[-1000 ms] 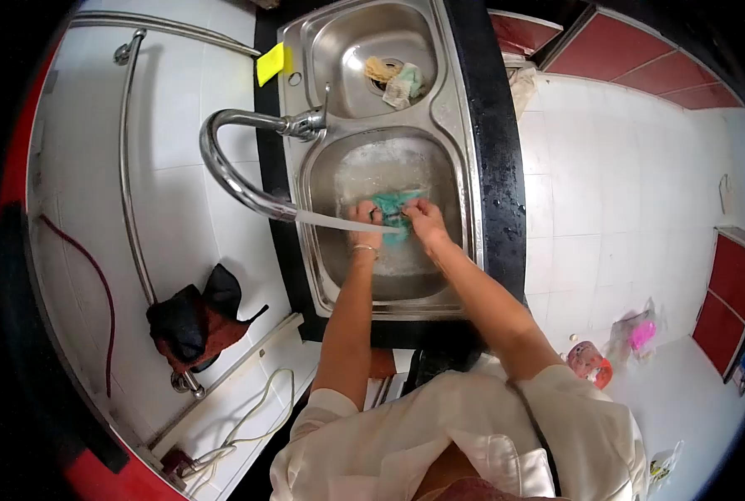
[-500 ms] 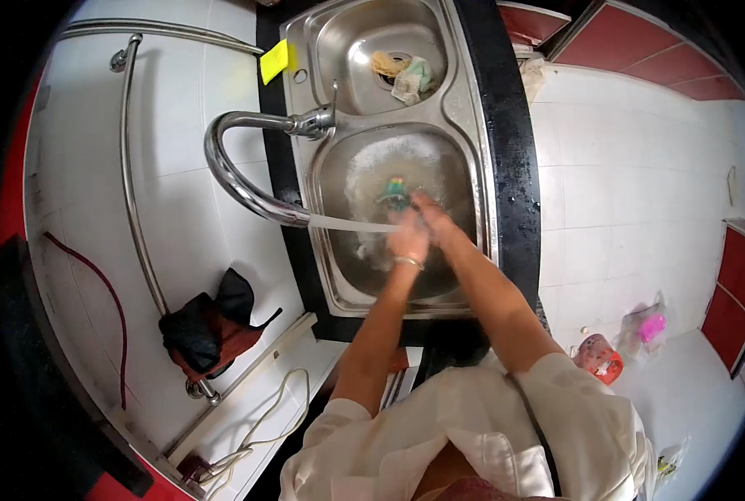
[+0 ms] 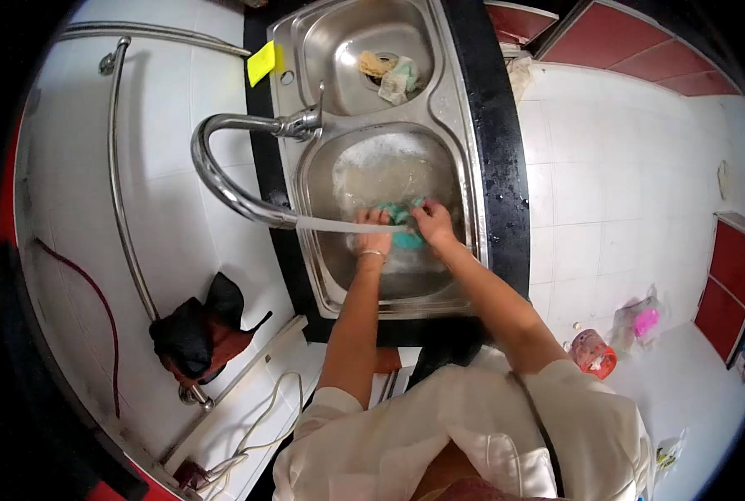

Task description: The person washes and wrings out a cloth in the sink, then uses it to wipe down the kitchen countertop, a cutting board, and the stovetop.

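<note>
A teal-green cloth [image 3: 407, 240] is stretched between my two hands low in the near sink basin [image 3: 314, 179]. My left hand [image 3: 374, 231], with a bracelet at the wrist, has its fingers curled over the cloth's left side. My right hand [image 3: 433, 223] pinches its right side near the top. From the curved metal faucet [image 3: 239, 200] a stream of water [image 3: 331, 225] runs across my left hand to the cloth. Cloudy, foamy water [image 3: 381, 167] lies in the basin around it.
In the far basin [image 3: 331, 42] a yellowish scrubber [image 3: 372, 63] and a pale green-white cloth [image 3: 398, 81] lie by the drain. A yellow sponge cloth [image 3: 261, 63] rests at the sink's back edge. Dark cloths [image 3: 197, 334] hang on the wall rail. A red basket [image 3: 594, 354] stands on the floor.
My hands have moved apart, the left one to the left, and the green cloth is now spread between them, closer to me. The view has shifted slightly.
</note>
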`<state>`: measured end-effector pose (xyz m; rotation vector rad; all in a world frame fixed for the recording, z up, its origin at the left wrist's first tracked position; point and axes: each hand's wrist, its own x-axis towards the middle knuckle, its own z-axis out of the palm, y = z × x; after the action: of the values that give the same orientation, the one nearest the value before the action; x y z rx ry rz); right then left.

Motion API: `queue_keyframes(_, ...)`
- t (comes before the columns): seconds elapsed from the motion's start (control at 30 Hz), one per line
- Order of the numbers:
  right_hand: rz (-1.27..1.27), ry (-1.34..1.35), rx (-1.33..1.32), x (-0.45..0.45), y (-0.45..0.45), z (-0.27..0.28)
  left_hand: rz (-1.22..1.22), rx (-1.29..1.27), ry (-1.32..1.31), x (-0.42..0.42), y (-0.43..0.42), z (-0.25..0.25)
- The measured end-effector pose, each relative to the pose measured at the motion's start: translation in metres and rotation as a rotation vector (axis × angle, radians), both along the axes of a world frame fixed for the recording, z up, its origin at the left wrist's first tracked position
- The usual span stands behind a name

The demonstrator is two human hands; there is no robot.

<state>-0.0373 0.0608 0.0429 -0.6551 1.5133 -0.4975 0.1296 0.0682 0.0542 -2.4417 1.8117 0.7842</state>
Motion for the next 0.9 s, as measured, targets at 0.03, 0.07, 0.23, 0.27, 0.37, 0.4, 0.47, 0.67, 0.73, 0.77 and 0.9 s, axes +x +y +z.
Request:
queue_keyframes(0.03, -0.061, -0.007, -0.072, -0.002, 0.003, -0.010, 0.014, 0.023, -0.030, 0.004, 0.000, 0.002)
queue_keyframes(0.07, -0.114, -0.017, -0.144, 0.001, 0.007, -0.021, 0.088, 0.158, -0.058, -0.002, 0.005, -0.001)
queue_keyframes(0.23, -0.287, -0.007, -0.120, 0.012, 0.014, -0.038, -0.401, 0.470, -0.078, -0.016, 0.018, 0.004)
queue_keyframes(0.27, -0.332, 0.037, -0.022, 0.011, 0.014, -0.039, -0.202, 0.482, -0.086, -0.008, 0.015, 0.004)
queue_keyframes(0.37, -0.412, 0.019, 0.178, 0.009, 0.002, -0.008, 0.031, 0.131, -0.005, -0.018, 0.022, 0.000)
queue_keyframes(0.4, -0.402, -0.093, 0.184, 0.014, 0.001, -0.015, 0.035, 0.025, 0.014, -0.039, 0.023, 0.009)
queue_keyframes(0.47, -0.444, -0.495, 0.358, 0.017, -0.001, -0.043, 0.029, -0.205, 0.170, -0.075, 0.019, 0.042)
queue_keyframes(0.67, -0.308, -0.623, 0.550, -0.001, 0.013, -0.002, -0.067, -0.420, 0.480, -0.113, 0.026, 0.079)
queue_keyframes(0.73, -0.283, -0.521, 0.612, 0.007, 0.014, -0.011, -0.098, -0.481, 0.517, -0.104, 0.020, 0.075)
queue_keyframes(0.77, -0.240, -0.435, 0.625, 0.011, 0.008, -0.019, -0.100, -0.508, 0.475, -0.098, 0.018, 0.066)
queue_keyframes(0.9, -0.077, -0.197, 0.431, 0.013, 0.002, -0.023, -0.029, -0.240, 0.182, -0.038, 0.025, 0.003)
